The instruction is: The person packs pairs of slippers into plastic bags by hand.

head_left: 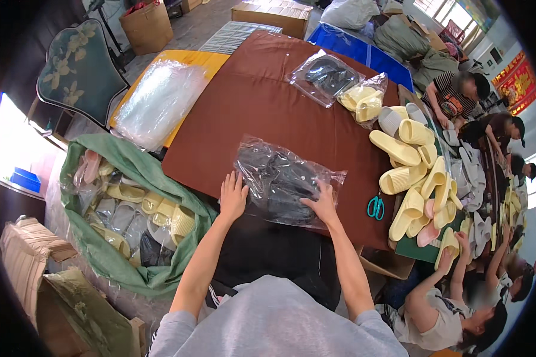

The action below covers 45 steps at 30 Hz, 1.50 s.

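A floral chair [76, 71] stands at left; a cardboard box [146, 28] sits beyond it; a red banner [520, 82] hangs right.

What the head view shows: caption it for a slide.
Left hand and right hand at a clear bag with dark contents, teal scissors and yellow slippers to the right.

The rectangular clear plastic bag [277, 184] is glossy and crinkled; the brown cloth-covered bench [268, 101] smooth, faintly shiny; the yellow open-toed slippers [417, 132] matt, ribbed, plastic-looking.

Packing workshop, heaped slippers [433, 178], green sack [161, 172], plastic bags [156, 101], co-workers [455, 89]
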### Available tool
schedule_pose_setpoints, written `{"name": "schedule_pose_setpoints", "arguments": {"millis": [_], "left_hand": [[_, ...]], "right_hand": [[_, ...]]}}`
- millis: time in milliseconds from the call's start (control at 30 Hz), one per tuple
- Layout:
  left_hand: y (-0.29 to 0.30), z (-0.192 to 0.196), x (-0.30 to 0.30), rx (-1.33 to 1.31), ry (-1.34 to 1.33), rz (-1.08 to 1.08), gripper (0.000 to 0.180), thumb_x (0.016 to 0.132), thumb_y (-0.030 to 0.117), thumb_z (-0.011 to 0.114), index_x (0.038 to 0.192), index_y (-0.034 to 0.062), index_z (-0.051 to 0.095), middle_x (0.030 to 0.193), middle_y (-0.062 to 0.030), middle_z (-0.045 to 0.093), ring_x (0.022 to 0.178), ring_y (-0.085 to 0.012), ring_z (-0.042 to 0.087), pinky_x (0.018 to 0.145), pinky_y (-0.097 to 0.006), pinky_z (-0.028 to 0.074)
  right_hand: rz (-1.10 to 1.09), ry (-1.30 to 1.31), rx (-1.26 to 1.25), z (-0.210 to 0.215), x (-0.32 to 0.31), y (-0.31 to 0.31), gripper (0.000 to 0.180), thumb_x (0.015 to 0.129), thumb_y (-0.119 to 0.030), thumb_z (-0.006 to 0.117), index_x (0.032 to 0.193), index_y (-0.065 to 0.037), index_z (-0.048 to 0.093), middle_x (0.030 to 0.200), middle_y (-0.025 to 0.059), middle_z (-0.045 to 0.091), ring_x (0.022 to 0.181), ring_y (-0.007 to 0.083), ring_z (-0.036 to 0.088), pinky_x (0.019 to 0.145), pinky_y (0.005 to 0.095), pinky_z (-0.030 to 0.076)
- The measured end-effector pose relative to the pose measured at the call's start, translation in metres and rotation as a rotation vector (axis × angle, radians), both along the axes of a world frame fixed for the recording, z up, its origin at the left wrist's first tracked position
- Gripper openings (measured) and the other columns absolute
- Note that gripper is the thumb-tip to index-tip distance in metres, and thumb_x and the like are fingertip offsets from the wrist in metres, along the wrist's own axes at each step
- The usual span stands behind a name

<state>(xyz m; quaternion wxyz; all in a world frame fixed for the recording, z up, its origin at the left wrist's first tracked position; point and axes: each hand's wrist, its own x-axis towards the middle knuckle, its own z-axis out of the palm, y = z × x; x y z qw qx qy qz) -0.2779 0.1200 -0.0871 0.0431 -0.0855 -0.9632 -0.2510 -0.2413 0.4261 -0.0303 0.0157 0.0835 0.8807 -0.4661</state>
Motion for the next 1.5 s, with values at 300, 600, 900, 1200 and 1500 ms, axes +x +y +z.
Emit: {"name": "schedule_pose_setpoints", "arguments": {"millis": [300,600,900,1200,1500], "left_hand": [[0.0,0.028,0.014,0.242,-0.026,0.111,0.045,0.093,0.03,0.061,0.131,0.0062,0.057,0.135,-0.0217,0.049,0.117,-0.0361,0.051,0.098,-0.044,0.043],[-0.04,0.025,0.039,0.707,-0.482,0.209,0.047,0.086,0.007,0.062,0.131,0.001,0.051,0.093,-0.0113,0.065,0.081,-0.0198,0.063,0.073,-0.033,0.051],[0.015,0.052,-0.039,0.247,0.127,-0.218,0.041,0.095,0.015,0.052,0.134,0.0012,0.051,0.14,-0.0166,0.05,0.134,-0.0341,0.043,0.111,-0.041,0.035],[0.021,0.016,-0.069,0.112,-0.1,-0.186,0.052,0.103,0.03,0.038,0.148,0.006,0.035,0.151,-0.0097,0.041,0.143,-0.0257,0.033,0.12,-0.045,0.018],[0.025,0.005,-0.058,-0.284,0.19,-0.202,0.061,0.1,0.044,0.042,0.149,0.0087,0.035,0.157,-0.0084,0.031,0.146,-0.023,0.025,0.121,-0.045,0.015]], "right_hand": [[0.114,-0.199,-0.465,-0.004,0.01,0.015,0.063,0.081,-0.021,0.077,0.137,-0.006,0.051,0.132,0.0138,0.057,0.113,0.0227,0.057,0.095,0.035,0.046],[0.044,-0.14,-0.432,0.01,0.031,0.03,0.043,0.082,-0.01,0.073,0.123,-0.007,0.061,0.12,0.0063,0.06,0.111,0.0176,0.056,0.094,0.0305,0.044],[0.138,-0.104,-0.212,-0.02,0.029,0.041,0.052,0.081,-0.017,0.075,0.129,-0.008,0.056,0.133,0.0089,0.055,0.127,0.0252,0.048,0.106,0.0377,0.038],[0.053,-0.063,-0.265,-0.024,0.032,0.04,0.043,0.079,-0.015,0.079,0.118,-0.005,0.063,0.125,0.0076,0.059,0.118,0.0217,0.055,0.098,0.0353,0.045],[-0.27,-0.011,-0.394,-0.006,0.075,0.109,0.031,0.078,-0.003,0.076,0.106,-0.006,0.063,0.096,0.0013,0.062,0.09,0.0111,0.058,0.081,0.0257,0.047]]}}
